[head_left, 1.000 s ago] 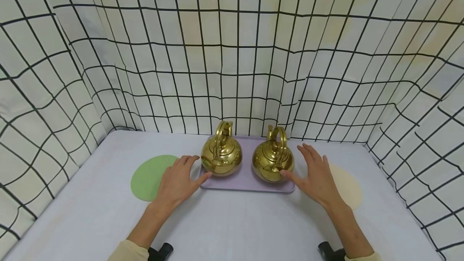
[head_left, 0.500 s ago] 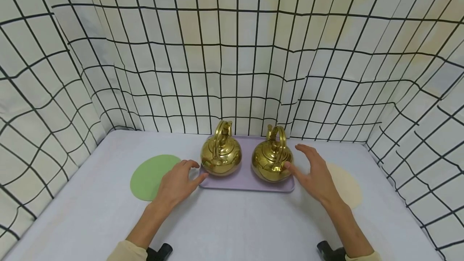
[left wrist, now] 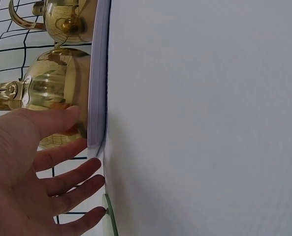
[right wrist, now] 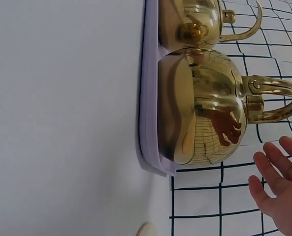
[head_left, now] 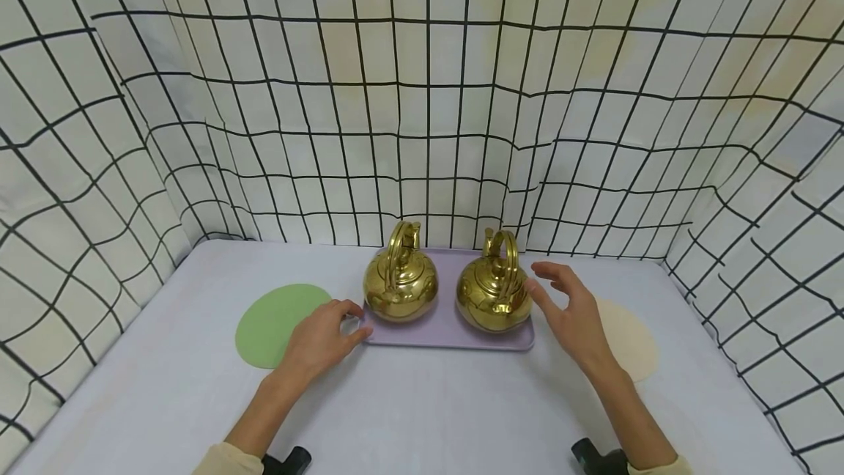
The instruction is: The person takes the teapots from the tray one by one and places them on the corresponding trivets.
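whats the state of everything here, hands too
Left kettle: upright, handle raised
Right kettle: upright, handle raised
Lilac tray: flat, bearing both kettles
Green mat: lying flat
Cream mat: lying flat
Left hand: relaxed, holding nothing
Right hand: relaxed, holding nothing

Head cam's bright, wrist cams dimmer, kettles (head_left: 400, 292) w/ glare.

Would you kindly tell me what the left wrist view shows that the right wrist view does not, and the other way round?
Only the left wrist view shows the left hand and an edge of the green disc. Only the right wrist view shows the right hand and an edge of the cream disc. Both show the left kettle, right kettle, lilac tray, white tabletop and grid-lined backdrop.
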`<action>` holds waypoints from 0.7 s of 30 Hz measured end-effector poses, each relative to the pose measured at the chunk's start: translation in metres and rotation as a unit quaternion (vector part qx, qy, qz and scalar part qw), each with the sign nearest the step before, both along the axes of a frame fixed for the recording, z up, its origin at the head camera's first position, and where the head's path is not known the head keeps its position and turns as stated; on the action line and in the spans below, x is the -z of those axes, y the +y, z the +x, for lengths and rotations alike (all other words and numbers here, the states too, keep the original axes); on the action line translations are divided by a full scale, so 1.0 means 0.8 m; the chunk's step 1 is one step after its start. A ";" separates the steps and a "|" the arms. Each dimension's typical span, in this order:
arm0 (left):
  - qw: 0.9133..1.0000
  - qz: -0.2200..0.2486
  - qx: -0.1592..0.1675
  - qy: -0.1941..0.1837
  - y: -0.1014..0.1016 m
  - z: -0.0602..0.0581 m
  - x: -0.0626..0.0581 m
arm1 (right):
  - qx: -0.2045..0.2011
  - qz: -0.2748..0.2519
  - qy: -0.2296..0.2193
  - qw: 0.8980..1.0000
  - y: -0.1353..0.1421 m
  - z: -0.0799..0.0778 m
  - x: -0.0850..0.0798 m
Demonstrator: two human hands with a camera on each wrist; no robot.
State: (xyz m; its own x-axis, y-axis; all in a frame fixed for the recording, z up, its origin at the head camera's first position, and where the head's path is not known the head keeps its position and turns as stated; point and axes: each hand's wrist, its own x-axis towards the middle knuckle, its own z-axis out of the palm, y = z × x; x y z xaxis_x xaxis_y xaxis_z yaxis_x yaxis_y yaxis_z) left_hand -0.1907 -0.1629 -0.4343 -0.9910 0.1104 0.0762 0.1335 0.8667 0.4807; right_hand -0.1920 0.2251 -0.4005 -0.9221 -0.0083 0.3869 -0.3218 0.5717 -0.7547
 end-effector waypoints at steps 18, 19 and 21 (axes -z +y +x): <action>1.000 0.002 0.025 0.014 -0.005 0.002 0.002 | -0.022 -0.025 0.025 0.999 -0.010 0.000 -0.010; 1.000 0.002 0.025 0.015 -0.005 0.002 0.002 | -0.026 -0.027 0.028 0.999 -0.011 0.000 -0.010; 1.000 0.002 0.026 0.016 -0.005 0.002 0.003 | -0.033 -0.033 0.032 0.998 -0.012 -0.001 -0.010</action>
State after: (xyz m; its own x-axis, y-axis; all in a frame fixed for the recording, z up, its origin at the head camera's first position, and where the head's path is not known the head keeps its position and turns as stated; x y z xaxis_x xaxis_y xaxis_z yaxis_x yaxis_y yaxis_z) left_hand -0.1894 -0.1671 -0.4368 -0.9810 0.1607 0.1088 0.1934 0.8562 0.4791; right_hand -0.1930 0.2154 -0.3928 -0.8940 -0.0411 0.4462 -0.4054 0.4980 -0.7666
